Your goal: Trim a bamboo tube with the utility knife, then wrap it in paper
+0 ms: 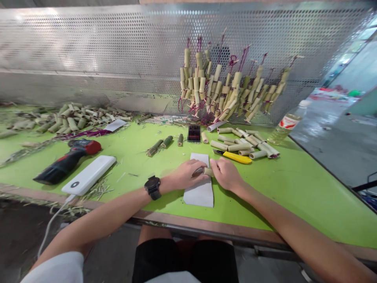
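Over a white sheet of paper [200, 195] on the green tabletop, my left hand [187, 173] is closed around a short bamboo tube [208, 171]. A dark, greyish surface shows between the fingers of that hand; I cannot make out what it is. My right hand [226, 173] is curled closed at the tube's right end, its thumb against or very near it. Whatever the right fingers grip is hidden. Just beyond the hands lies a yellow utility knife [235, 157], blade end to the left. Loose bamboo pieces [241, 147] lie behind the knife.
Strung bamboo bundles [218, 86] hang on the perforated metal panel [118, 51]. On the left are a cordless drill [69, 159], a white power bank [90, 175] with a cable and a bamboo pile [70, 118]. A bottle [285, 125] of yellowish liquid stands near the right edge.
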Demonstrator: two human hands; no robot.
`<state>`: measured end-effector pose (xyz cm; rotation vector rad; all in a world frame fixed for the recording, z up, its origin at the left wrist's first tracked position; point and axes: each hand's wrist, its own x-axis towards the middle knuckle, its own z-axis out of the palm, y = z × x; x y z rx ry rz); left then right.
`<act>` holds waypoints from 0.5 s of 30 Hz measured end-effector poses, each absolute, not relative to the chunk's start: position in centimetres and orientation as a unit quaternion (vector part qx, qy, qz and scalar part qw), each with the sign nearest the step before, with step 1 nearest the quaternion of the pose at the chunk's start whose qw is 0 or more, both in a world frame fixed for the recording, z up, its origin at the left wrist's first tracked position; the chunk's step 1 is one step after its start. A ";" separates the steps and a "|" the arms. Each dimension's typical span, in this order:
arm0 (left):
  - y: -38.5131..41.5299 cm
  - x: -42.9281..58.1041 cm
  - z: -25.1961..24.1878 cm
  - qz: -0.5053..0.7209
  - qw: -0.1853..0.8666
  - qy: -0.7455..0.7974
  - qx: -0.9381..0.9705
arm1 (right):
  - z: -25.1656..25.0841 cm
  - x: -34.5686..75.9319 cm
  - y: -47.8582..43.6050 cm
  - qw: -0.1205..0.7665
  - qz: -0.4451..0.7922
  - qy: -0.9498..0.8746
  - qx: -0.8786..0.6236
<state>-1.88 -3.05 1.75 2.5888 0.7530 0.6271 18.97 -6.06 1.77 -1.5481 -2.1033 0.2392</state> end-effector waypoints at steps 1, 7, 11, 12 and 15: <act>-3.1 -1.9 1.9 0.222 0.184 0.268 0.919 | 1.9 18.9 -6.2 0.259 0.075 -0.783 -0.560; -3.4 -1.9 2.1 0.235 0.185 0.265 0.917 | 2.0 19.0 -6.1 0.268 0.079 -0.784 -0.555; -3.3 -2.0 2.1 0.238 0.200 0.286 0.906 | 1.8 19.2 -5.8 0.263 0.115 -0.762 -0.581; -3.3 -2.0 2.1 0.238 0.203 0.290 0.904 | 1.7 19.2 -5.8 0.261 0.122 -0.760 -0.582; -3.3 -2.0 2.1 0.241 0.200 0.299 0.901 | 1.8 19.1 -5.8 0.269 0.126 -0.764 -0.572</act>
